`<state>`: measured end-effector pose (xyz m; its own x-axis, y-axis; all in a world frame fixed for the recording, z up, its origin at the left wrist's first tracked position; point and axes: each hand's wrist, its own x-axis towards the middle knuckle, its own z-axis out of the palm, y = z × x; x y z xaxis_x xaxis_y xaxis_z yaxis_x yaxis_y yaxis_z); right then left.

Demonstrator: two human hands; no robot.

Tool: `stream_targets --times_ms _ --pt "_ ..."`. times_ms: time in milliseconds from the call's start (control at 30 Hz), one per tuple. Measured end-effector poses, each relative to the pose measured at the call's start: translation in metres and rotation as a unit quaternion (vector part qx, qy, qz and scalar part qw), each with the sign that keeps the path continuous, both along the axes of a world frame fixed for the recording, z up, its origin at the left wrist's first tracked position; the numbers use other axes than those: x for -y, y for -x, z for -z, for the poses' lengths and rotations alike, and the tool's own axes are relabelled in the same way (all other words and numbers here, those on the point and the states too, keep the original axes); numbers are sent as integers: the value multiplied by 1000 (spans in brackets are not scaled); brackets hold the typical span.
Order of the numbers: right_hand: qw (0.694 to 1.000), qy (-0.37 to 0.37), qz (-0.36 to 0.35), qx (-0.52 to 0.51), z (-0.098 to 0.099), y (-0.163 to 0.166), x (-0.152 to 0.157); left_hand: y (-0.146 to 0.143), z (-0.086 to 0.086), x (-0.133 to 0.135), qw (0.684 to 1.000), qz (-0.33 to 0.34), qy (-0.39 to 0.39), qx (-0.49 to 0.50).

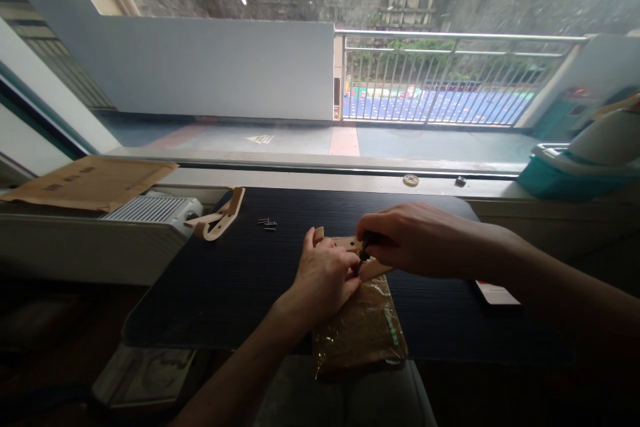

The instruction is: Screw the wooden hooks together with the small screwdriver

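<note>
My left hand (pixel 325 277) is closed on a light wooden piece (pixel 373 269) lying on the black tabletop (pixel 240 267). My right hand (pixel 410 240) is wrapped round a small dark tool (pixel 364 250) whose tip meets that wooden piece between my two hands. Part of the piece is hidden under my fingers. A clear plastic bag (pixel 360 333) lies just below my hands at the table's near edge. Several small dark screws (pixel 267 223) lie to the left of my hands. Another curved wooden part (pixel 220 217) rests at the table's far left corner.
A white ribbed unit (pixel 150 208) and a brown cardboard sheet (pixel 90 180) sit at the left. A teal box (pixel 565 177) stands on the window sill at the right. A white card (pixel 497 293) lies under my right forearm. A small round thing (pixel 411 179) sits on the sill.
</note>
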<state>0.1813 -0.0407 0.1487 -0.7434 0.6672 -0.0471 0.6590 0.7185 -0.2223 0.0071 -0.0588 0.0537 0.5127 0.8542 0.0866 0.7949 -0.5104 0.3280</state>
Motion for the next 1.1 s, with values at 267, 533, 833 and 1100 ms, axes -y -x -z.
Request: stream_targets --times_ms 267,533,833,1100 --pt "998 -23 58 24 4 5 3 -1 -3 1 1000 -3 3 4" --pt "1000 -12 23 -4 5 1 1 0 -4 1 1000 -7 1 -7" --pt "998 -21 65 1 14 5 2 -1 -4 1 1000 -11 3 -7" --pt "1000 -2 20 -16 7 1 0 -2 -4 1 1000 -12 5 -12"
